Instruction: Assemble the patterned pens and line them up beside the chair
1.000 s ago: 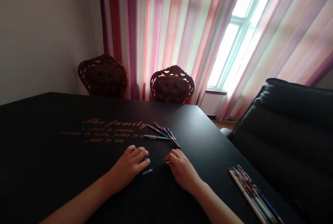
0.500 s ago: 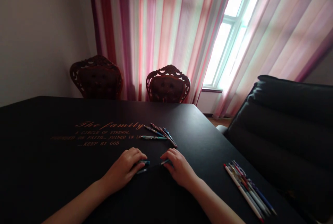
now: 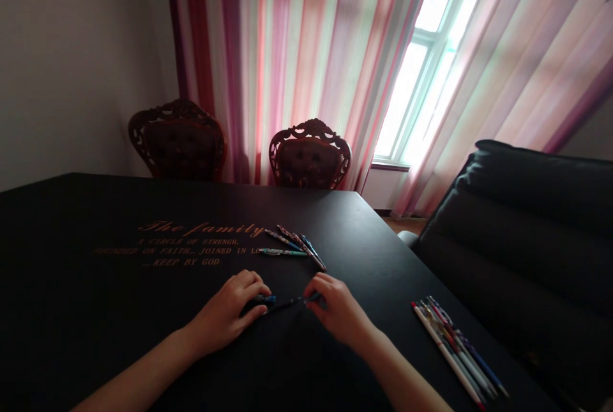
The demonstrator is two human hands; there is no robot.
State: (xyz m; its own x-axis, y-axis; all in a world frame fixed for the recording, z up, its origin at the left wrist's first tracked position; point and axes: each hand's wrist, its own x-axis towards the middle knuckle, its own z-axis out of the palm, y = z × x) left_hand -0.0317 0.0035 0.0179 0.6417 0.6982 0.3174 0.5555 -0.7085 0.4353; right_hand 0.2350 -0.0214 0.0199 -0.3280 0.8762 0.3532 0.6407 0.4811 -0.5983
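Observation:
My left hand (image 3: 234, 307) rests low over the dark table, fingers curled round a pen barrel with a blue end (image 3: 268, 299) that pokes out past the fingertips. My right hand (image 3: 338, 307) pinches a small pale-blue pen part (image 3: 312, 297) between thumb and fingers. Between the hands runs a thin dark rod (image 3: 287, 304), which looks like a pen refill. One end reaches the right fingertips and the other lies by the left thumb; whether the thumb grips it is unclear. Just beyond the hands lies a loose pile of several patterned pens (image 3: 299, 247).
Gold lettering (image 3: 182, 243) marks the black tabletop (image 3: 105, 310). Several pens (image 3: 454, 354) lie side by side near the right edge. Past that edge stands a black leather seat (image 3: 527, 239). Two carved chairs (image 3: 310, 160) are at the far side, before striped curtains.
My right hand has shifted slightly right, away from the left. The dark rod now shows between them, and the pale piece by my left thumb is out of sight.

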